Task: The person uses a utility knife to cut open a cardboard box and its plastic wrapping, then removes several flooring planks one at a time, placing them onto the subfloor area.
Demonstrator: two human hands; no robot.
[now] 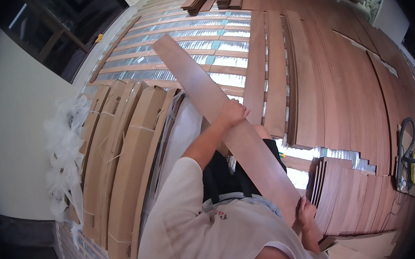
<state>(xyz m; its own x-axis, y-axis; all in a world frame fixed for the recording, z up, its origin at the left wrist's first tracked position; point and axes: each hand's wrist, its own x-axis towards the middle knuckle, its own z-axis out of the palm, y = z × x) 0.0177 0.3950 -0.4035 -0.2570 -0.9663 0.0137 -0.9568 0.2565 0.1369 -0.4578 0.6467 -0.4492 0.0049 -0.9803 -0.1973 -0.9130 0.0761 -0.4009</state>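
Note:
A long reddish-brown floorboard (196,83) slants across the front of my body, from the upper left down to the lower right. My left hand (234,112) is closed around its edge near the middle, with the arm stretched forward. Lower down, my right hand (305,212) grips the same board near its near end. The board is held up off the floor, its broad smooth face showing. Part of each hand's fingers is hidden behind it.
Cardboard cartons (132,175) lie to my left beside crumpled clear plastic (66,156). Ahead, wooden battens (136,52) cross silvery foil. Laid floorboards (341,83) cover the right side, with loose boards (276,64) along their edge. A machine with a hose (407,161) stands far right.

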